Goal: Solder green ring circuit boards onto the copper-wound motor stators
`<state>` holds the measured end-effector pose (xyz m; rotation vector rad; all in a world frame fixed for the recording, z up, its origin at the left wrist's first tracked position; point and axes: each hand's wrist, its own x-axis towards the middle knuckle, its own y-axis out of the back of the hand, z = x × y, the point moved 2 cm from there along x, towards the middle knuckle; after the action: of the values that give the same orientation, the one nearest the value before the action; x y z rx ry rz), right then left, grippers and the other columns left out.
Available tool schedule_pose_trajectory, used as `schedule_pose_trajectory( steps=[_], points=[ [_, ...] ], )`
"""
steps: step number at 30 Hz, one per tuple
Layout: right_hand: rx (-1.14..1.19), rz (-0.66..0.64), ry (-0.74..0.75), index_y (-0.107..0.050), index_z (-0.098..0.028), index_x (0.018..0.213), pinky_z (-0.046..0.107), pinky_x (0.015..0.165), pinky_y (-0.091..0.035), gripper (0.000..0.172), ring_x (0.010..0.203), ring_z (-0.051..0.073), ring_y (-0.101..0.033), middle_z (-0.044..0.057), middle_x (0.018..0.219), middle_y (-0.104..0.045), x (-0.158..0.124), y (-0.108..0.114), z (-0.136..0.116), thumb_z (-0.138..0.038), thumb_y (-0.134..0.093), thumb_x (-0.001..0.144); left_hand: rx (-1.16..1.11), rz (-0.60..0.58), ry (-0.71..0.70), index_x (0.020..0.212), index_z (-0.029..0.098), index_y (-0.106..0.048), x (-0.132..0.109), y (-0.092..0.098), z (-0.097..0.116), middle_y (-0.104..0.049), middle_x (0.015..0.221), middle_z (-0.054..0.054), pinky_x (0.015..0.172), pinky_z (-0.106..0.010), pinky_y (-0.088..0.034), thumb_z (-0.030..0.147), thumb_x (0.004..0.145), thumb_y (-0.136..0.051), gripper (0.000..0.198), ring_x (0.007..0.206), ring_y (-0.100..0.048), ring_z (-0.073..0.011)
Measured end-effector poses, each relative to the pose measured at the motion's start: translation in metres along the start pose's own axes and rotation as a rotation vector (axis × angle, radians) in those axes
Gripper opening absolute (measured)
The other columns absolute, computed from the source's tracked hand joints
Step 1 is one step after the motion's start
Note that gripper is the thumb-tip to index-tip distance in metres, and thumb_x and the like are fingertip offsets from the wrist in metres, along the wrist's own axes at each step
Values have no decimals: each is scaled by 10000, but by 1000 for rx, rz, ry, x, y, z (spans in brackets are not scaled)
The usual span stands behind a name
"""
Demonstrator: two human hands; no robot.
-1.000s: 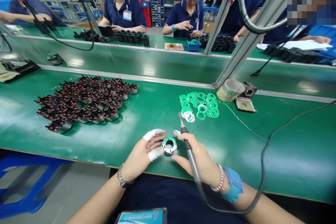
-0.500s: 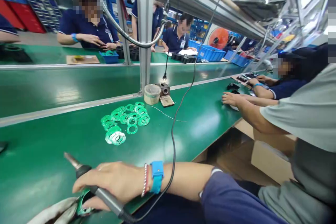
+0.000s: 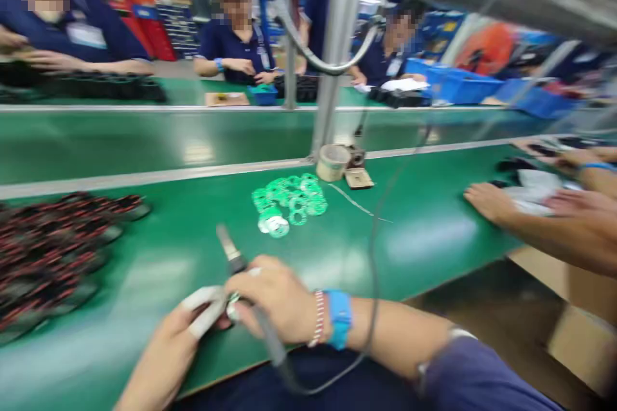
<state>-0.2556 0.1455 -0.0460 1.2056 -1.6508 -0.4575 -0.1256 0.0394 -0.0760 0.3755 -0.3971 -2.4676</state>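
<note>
My right hand is closed around a corded soldering iron, its metal tip angled up and to the left. Fingers of the same hand also meet a small green ring-shaped circuit board. My left hand, with white coverings on its fingers, pinches that board from the other side. Fingers and blur hide most of the board. Beyond both hands, a loose pile of green ring-shaped circuit boards lies on the green bench.
Many dark parts with red wires cover the bench at left. A tape roll and a small soldering stand sit by the metal post. The iron's cord hangs across. A co-worker's hands rest at right.
The view has swung left, bringing the dark wired parts into sight. Both hands, with the iron and the board, appear higher and further right in the picture. Both grips stay closed.
</note>
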Motion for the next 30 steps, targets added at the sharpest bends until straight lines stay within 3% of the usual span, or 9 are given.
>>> schedule_pose_trajectory(
  steps=[2, 5, 7, 10, 12, 19, 30],
  points=[
    [127, 124, -118, -555, -170, 852, 242, 640, -427, 96, 664, 141, -499, 23, 701, -568, -8, 15, 2, -203, -473, 817, -64, -101, 35, 772, 164, -600, 0, -1, 4, -595, 686, -12, 685, -282, -485, 395, 794, -513, 247, 666, -566, -155],
    [275, 112, -205, -558, -191, 777, 223, 578, -419, 108, 601, 117, -499, 6, 660, -548, -17, 31, 11, -149, -469, 821, -258, -152, 71, 719, 150, -550, 6, -1, 7, -551, 663, 2, 628, -252, -476, 350, 775, -548, 208, 604, -544, -117],
    [334, 58, -189, -577, -200, 849, 216, 541, -414, 110, 555, 106, -498, -8, 628, -546, -24, 38, 15, -134, -495, 817, -354, -175, 94, 707, 141, -528, 9, -1, 6, -535, 655, 4, 593, -243, -474, 346, 748, -579, 216, 588, -537, -108],
    [285, 54, -91, -576, -196, 1054, 232, 548, -416, 272, 594, 119, -518, 18, 697, -580, -35, 44, 17, -140, -560, 788, -395, -192, 115, 706, 131, -520, 10, -3, 2, -526, 634, 6, 549, -228, -467, 355, 731, -599, 240, 567, -528, -100],
    [270, 49, -93, -579, -193, 1080, 243, 559, -415, 317, 623, 127, -525, 35, 736, -586, -39, 45, 17, -122, -578, 772, -380, -198, 114, 711, 126, -522, 11, -4, 0, -523, 623, 9, 528, -219, -458, 358, 739, -593, 244, 545, -524, -93],
    [427, -22, -232, -649, -184, 940, 229, 505, -381, 210, 540, 101, -492, 13, 635, -543, -35, 39, 14, -93, -538, 787, -327, -220, 99, 710, 124, -517, 13, -3, 3, -510, 623, 16, 513, -206, -443, 354, 757, -572, 242, 522, -514, -79],
    [418, -88, -234, -661, -175, 930, 244, 516, -382, 195, 551, 115, -485, 22, 627, -545, -32, 38, 14, -115, -540, 789, -307, -230, 94, 705, 125, -516, 13, -3, 2, -511, 617, 19, 511, -208, -439, 384, 749, -580, 270, 498, -518, -76]
  ],
)
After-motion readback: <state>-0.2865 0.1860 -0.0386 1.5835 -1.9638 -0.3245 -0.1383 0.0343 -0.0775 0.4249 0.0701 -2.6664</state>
